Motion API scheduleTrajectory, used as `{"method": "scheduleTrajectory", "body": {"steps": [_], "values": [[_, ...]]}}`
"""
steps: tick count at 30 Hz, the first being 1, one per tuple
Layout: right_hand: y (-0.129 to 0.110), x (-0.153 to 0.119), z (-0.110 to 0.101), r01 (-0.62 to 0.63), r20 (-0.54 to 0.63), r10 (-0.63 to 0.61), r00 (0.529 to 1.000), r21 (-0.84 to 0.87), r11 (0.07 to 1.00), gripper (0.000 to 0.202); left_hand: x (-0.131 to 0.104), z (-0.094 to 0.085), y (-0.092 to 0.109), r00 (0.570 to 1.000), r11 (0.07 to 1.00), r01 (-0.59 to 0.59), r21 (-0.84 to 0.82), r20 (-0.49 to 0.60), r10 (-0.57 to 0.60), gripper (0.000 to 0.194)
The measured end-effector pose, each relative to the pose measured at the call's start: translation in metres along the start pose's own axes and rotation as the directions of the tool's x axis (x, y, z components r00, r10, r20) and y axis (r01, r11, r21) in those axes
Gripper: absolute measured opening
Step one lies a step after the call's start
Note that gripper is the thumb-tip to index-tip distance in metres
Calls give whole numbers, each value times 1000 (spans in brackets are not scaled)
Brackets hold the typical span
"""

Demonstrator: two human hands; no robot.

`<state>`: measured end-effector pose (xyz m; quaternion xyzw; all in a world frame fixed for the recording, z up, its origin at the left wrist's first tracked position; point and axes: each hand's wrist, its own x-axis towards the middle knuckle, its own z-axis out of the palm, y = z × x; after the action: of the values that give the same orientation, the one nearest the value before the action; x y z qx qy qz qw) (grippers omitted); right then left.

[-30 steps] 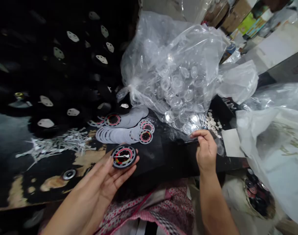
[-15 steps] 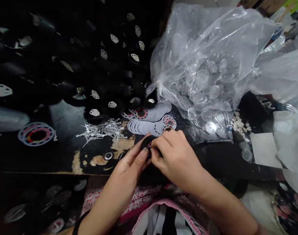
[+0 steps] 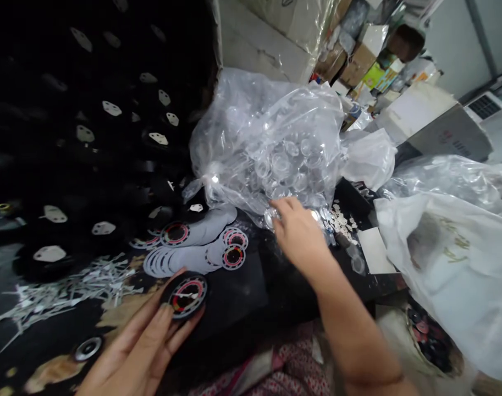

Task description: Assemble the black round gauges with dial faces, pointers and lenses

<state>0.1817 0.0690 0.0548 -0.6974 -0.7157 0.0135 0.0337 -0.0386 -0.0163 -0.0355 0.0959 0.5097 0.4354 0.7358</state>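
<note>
My left hand (image 3: 147, 335) is closed round a small black dial gauge (image 3: 188, 296). The gauge has a red, grey and yellow printed face and a white pointer across it. My right hand (image 3: 296, 234) is stretched out over the lower edge of a clear plastic bag, its fingers apart and near clear round covers (image 3: 280, 165). Whether the fingertips touch a cover I cannot tell. Between the hands lie fanned rows of printed dial discs (image 3: 180, 258). Loose white pointers (image 3: 75, 289) are heaped left of the discs.
The clear bag (image 3: 238, 118) bulges at the back. Dark stacked parts with white plates (image 3: 158, 137) fill the left. A black ring-like piece (image 3: 88, 348) lies near the front. To the right are a white card (image 3: 376, 250), small pale bits (image 3: 343, 221) and a white bag (image 3: 448, 275).
My right hand has left the gauge and moved right to the bag of covers. The left hand still holds the gauge, its face now showing. The view has swung right.
</note>
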Motion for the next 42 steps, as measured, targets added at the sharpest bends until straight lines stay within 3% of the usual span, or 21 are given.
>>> {"method": "scheduleTrajectory", "body": {"steps": [3,6,9,10,12,13,15,17,20,24,26,29,32,35,38,39,40,42], "values": [[22,25,-1,12,105,18,994,-276,961,41,-1,9,3,997,998,67,-5,40,-67,41],[30,34,-5,64,142,-26,990,-269,961,37,0,13,3,996,997,70,-16,56,-69,40],[26,24,-16,92,158,-56,986,-229,969,26,-1,15,6,996,998,45,-41,84,-42,38],[21,17,-18,92,138,-70,988,-162,982,23,-2,16,7,994,998,39,-55,102,-33,37],[5,-2,-16,105,88,-117,989,132,986,20,-5,19,12,989,995,48,-83,140,-36,33],[-5,-12,-12,120,64,-150,987,333,935,20,-6,20,14,986,993,64,-99,157,-48,31],[-28,-32,2,155,9,-214,977,659,736,22,-7,23,17,978,988,95,-125,199,-69,29],[-49,-48,18,193,-47,-241,969,754,628,26,-6,23,17,975,990,64,-127,218,-35,26],[-64,-59,31,240,-100,-243,965,714,658,30,-6,19,14,976,996,-64,-60,203,75,25],[-66,-54,30,193,-59,-221,974,726,660,22,-9,13,9,959,973,-200,115,228,171,38],[-69,-52,30,174,-61,-180,982,674,718,36,-12,13,9,955,955,-223,194,242,174,39],[-77,-52,37,232,-169,-165,972,557,797,47,-15,21,10,950,939,-245,240,255,182,37],[-84,-54,42,283,-245,-170,955,568,773,47,-20,24,12,950,919,-274,285,232,211,37],[-80,-55,40,296,-147,-270,952,678,673,43,-34,-5,10,963,880,-266,395,154,221,36],[-67,-55,38,230,-54,-301,952,776,587,32,-56,-72,6,959,780,-214,588,-25,282,39],[-64,-54,38,199,-49,-260,964,784,589,30,-62,-96,6,929,718,-213,663,-91,359,39],[-63,-53,39,174,-48,-220,974,781,600,29,-66,-119,7,864,614,-240,752,-123,488,39],[-68,-51,40,181,-32,-243,970,762,622,28,-66,-147,15,710,318,-242,916,-56,702,47]]}}
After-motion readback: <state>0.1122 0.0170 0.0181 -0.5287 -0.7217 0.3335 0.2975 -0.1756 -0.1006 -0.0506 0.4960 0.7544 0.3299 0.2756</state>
